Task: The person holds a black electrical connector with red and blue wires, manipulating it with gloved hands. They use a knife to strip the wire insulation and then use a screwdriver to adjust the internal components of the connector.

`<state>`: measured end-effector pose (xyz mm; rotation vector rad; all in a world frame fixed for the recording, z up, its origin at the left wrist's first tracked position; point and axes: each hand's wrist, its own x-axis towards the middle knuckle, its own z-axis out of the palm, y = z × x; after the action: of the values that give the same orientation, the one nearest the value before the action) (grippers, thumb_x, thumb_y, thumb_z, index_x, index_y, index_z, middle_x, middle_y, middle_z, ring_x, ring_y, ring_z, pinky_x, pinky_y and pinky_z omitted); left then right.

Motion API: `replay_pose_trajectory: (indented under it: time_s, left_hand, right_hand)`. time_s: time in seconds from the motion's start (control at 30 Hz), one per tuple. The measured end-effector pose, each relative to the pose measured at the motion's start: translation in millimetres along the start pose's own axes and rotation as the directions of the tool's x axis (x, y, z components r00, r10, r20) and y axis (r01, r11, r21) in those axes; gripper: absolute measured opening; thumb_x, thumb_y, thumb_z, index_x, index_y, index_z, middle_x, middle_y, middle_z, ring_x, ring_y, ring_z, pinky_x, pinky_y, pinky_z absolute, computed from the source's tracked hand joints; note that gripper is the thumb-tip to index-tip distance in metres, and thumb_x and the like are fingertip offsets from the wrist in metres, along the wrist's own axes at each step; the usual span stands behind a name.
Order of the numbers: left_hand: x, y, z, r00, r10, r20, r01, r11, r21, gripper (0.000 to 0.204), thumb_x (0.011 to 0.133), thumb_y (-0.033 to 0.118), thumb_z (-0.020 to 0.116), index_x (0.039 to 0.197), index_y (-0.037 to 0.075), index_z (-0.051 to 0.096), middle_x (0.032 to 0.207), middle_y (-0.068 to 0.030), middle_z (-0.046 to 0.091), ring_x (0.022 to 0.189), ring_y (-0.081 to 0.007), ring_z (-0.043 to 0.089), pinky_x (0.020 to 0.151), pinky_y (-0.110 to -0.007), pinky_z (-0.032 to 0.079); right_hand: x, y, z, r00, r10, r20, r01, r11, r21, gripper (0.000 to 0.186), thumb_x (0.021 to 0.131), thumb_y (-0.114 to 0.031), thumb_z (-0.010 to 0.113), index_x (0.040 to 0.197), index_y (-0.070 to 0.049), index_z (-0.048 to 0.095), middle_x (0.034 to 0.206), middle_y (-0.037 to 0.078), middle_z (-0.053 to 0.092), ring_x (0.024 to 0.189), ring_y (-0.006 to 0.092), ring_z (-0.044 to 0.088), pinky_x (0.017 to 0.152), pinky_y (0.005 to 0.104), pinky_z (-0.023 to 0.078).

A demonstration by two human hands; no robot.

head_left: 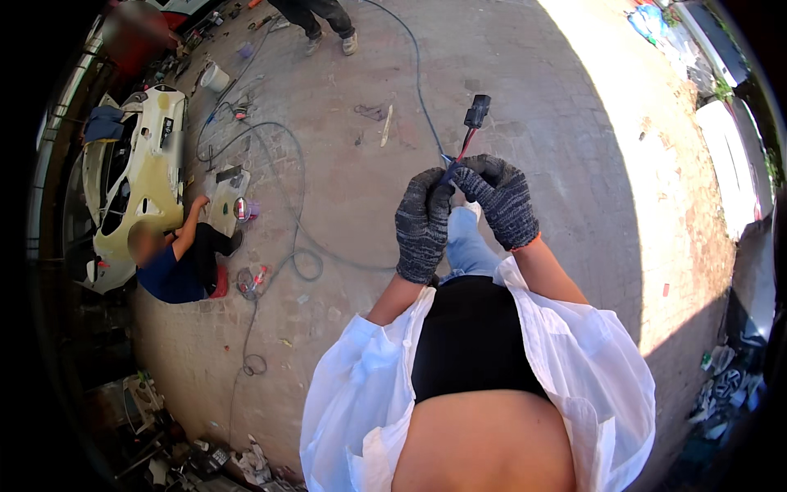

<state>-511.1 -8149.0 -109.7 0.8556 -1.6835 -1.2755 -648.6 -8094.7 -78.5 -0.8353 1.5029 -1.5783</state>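
Connector: black plastic plug (477, 110), blocky with squared edges, raised beyond the fingertips and tilted slightly right; it is the landmark for the places below.
Wire lead: thin red and dark strands (466, 144), running from the plug's near end down to a dark blue wrapped stretch (449, 172) between the fingertips.
Left hand: below and left of the plug, the left hand (422, 223) is curled, fingertips pinched on the wrapped stretch.
Right hand: just below the plug, the right hand (498, 199) is bent inward, thumb and fingers closed on the same stretch.
Room: brick-like paving (361, 184) spreads left, right and beyond the plug; a pale splinter-shaped strip (387, 126) lies left of it.
Sun edge: well right of the plug, a sharp shadow line divides grey shade from a bright sunlit band (668, 221).
Left limit: a white car body (152, 168) with matte yellowish patches and rounded openings stands far left of the plug; a co-worker (176, 269) sits low beside it.
Far limit: beyond and left of the plug, another person's shoes (350, 43) stand on the paving.
Hose: a smooth grey-blue hose (420, 75) curves beyond the plug and loops to its left; whether it touches the hands is unclear.
Gloves: speckled dark grey knit, ribbed-looking, with an orange edge at the right cuff.
Clothing: below the plug, a loose, creased white shirt (590, 353) hangs open over a black top (471, 336).
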Motion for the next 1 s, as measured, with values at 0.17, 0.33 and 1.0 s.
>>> replay_pose_trajectory:
  time_s: [0.17,0.33,1.0]
  left_hand:
    - [114.6,-10.6,38.4,0.997,0.016,-0.079,-0.002,0.986,0.166,0.023,0.104,0.019,0.052,0.105,0.000,0.065,0.083,-0.0135,0.066,0.074,-0.0190,0.064,0.070,-0.035,0.051]
    - [211.0,-8.9,60.9,0.923,-0.374,0.092,0.357,0.741,-0.569,0.023,0.102,0.030,0.059,0.095,0.009,0.066,0.075,0.0039,0.060,0.058,-0.0056,0.048,0.054,-0.020,0.036]
    - [607.7,-96.1,176.7,0.821,-0.243,0.516,0.498,0.748,-0.439,0.031,0.103,0.035,0.057,0.102,0.005,0.067,0.066,0.0037,0.054,0.051,-0.0044,0.043,0.045,-0.022,0.032]
  right_hand:
    - [127.3,-21.9,-20.9,0.995,-0.038,0.089,0.034,0.998,0.051,0.017,0.091,-0.014,0.073,0.100,0.000,0.073,0.087,0.005,0.071,0.081,0.0100,0.063,0.076,0.0278,0.051]
    - [234.5,-32.8,-40.8,0.982,0.055,0.180,-0.110,0.942,0.316,0.011,0.094,-0.013,0.065,0.097,-0.004,0.072,0.080,0.000,0.066,0.072,0.0088,0.056,0.067,0.0258,0.045]
    - [563.1,-46.4,-134.9,0.963,-0.034,-0.267,0.081,0.983,0.167,0.024,0.099,-0.017,0.061,0.112,0.001,0.070,0.098,0.008,0.071,0.079,0.0125,0.062,0.071,0.0277,0.050]
